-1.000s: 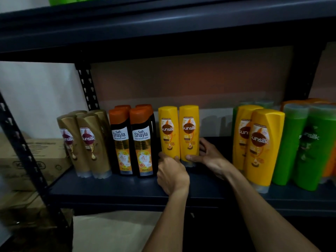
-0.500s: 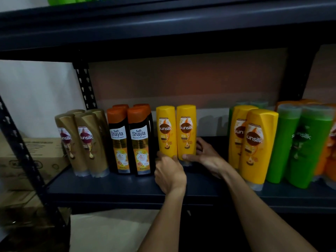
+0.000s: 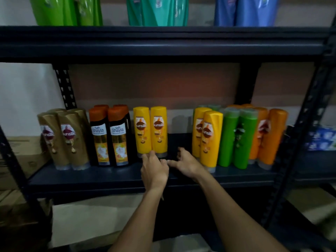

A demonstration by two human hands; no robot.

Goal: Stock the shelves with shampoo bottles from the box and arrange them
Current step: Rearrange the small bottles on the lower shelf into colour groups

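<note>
On the shelf (image 3: 91,176), the yellow pair (image 3: 150,130) stands upright mid-row, set back from the front edge, just right of the black bottles (image 3: 109,135). The left hand (image 3: 154,170), fingers straight, touches the pair's bases and grips nothing. The right hand (image 3: 187,163) is open and empty over the bare gap between the pair and the next yellow bottles (image 3: 209,137). A bare strip runs along the front edge. Gold bottles (image 3: 61,137) fill the left end, green bottles (image 3: 236,137) and orange bottles (image 3: 269,137) the right.
</note>
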